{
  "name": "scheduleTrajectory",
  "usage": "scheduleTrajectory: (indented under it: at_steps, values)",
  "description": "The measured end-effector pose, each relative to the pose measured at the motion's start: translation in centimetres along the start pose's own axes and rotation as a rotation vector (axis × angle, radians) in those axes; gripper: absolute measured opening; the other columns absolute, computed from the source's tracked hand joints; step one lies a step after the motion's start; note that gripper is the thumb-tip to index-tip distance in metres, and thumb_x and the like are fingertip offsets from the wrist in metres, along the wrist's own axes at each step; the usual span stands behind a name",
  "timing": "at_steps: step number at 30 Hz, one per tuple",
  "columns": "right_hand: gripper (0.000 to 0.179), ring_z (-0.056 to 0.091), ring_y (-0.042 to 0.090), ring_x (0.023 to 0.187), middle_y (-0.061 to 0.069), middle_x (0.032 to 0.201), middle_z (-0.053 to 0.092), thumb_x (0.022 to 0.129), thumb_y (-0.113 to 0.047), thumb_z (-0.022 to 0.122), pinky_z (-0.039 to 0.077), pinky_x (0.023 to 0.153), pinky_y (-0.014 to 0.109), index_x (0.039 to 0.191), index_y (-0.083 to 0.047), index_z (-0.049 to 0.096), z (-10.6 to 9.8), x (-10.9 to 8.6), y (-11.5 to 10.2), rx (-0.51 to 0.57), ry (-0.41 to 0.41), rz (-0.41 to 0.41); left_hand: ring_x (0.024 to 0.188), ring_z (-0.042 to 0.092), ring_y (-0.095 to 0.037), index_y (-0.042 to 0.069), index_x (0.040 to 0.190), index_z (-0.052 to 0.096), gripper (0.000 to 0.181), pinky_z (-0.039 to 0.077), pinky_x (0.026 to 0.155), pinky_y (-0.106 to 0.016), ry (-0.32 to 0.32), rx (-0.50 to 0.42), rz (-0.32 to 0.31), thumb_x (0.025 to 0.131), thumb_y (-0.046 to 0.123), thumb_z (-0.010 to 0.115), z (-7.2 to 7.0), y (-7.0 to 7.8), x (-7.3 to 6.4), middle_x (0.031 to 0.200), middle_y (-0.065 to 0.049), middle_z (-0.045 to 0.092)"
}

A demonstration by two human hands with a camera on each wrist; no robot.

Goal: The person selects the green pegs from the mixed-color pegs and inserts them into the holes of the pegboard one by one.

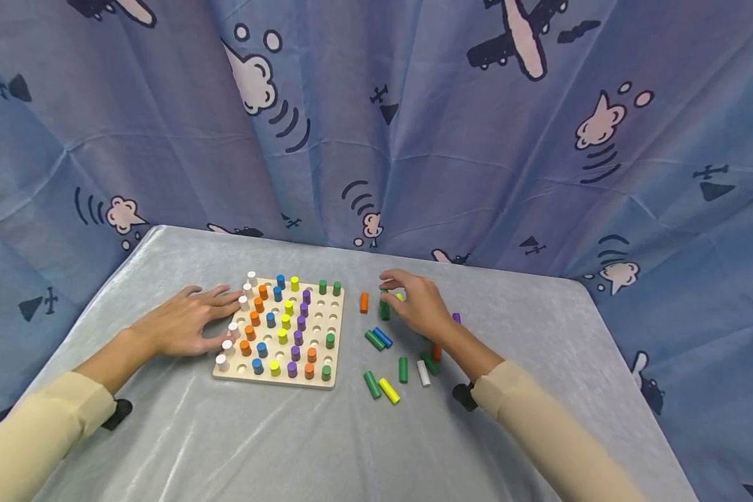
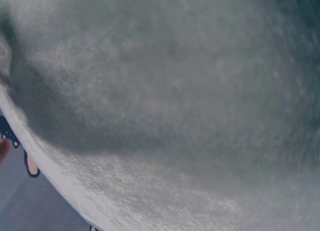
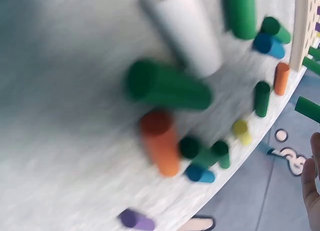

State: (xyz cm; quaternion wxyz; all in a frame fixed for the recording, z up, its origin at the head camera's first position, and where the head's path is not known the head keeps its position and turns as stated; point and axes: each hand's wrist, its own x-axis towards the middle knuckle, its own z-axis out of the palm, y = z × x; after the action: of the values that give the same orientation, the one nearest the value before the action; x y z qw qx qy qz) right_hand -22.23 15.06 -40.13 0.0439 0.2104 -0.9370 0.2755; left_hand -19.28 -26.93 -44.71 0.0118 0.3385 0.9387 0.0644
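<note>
A wooden pegboard (image 1: 318, 328) stands on the table with rows of white, orange, blue, yellow, purple and green pegs in its holes. My left hand (image 1: 185, 323) lies at the board's left edge, fingers spread and fingertips right by the white pegs (image 1: 233, 329). Right of the board, my right hand (image 1: 419, 305) pinches a green peg (image 3: 307, 109) between its fingertips. In the right wrist view that peg shows in the air at the right edge, against the curtain. Just beneath it a dark green peg (image 3: 261, 99) lies on the cloth.
Loose pegs lie right of the board: an orange peg (image 1: 364, 302), a blue peg (image 1: 383, 337), a yellow peg (image 1: 389, 391), a white peg (image 1: 423, 374) and several green ones. A grey cloth covers the table (image 1: 257, 446). A blue patterned curtain (image 1: 427, 167) hangs behind it.
</note>
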Motion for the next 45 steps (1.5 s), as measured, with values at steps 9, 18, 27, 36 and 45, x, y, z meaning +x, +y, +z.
scheduleTrajectory:
  at_steps: [9,18,27,36,45]
  values:
    - [0.033,0.070,0.023,0.098,0.005,0.105,0.076,0.089,-0.011,0.075,0.051,0.083,0.044,0.121,-0.008,0.067,1.8,1.7,-2.5,0.054,0.020,-0.089,0.140,0.039,-0.038,0.006,0.143,0.054,0.063,0.035,0.102,-0.064,0.016,0.006,0.017,0.095,0.046,0.060,0.1,-0.1,0.1,0.154,-0.008,0.044]
    - [0.032,0.069,0.023,0.092,0.004,0.107,0.075,0.091,-0.012,0.073,0.050,0.090,0.044,0.122,-0.010,0.068,3.8,2.5,-4.4,0.090,-0.026,-0.070,0.140,0.040,-0.039,0.006,0.142,0.055,0.062,0.035,0.102,-0.064,0.016,0.000,0.024,0.095,0.046,0.059,0.0,0.0,0.0,0.153,-0.009,0.044]
    - [0.030,0.067,0.020,0.108,0.004,0.106,0.075,0.091,-0.012,0.073,0.048,0.097,0.044,0.121,-0.008,0.068,5.3,3.4,-5.5,0.121,-0.058,-0.076,0.140,0.040,-0.038,0.006,0.142,0.055,0.062,0.036,0.102,-0.063,0.029,0.000,0.028,0.095,0.045,0.060,0.1,-0.2,0.0,0.153,-0.008,0.045]
    - [0.028,0.068,0.019,0.107,0.004,0.107,0.075,0.090,-0.010,0.074,0.049,0.097,0.042,0.117,-0.008,0.069,6.4,4.0,-5.7,0.125,-0.035,-0.106,0.140,0.040,-0.038,0.007,0.143,0.054,0.061,0.034,0.104,-0.061,0.034,-0.022,0.018,0.095,0.044,0.059,0.1,0.0,-0.2,0.154,-0.007,0.043]
    - [0.029,0.068,0.019,0.107,0.004,0.107,0.075,0.091,-0.011,0.073,0.049,0.097,0.041,0.118,-0.004,0.069,7.0,4.3,-5.6,0.149,-0.035,-0.080,0.140,0.040,-0.038,0.007,0.143,0.054,0.061,0.034,0.104,-0.061,0.038,-0.028,0.018,0.095,0.044,0.059,0.2,-0.1,-0.3,0.154,-0.007,0.043]
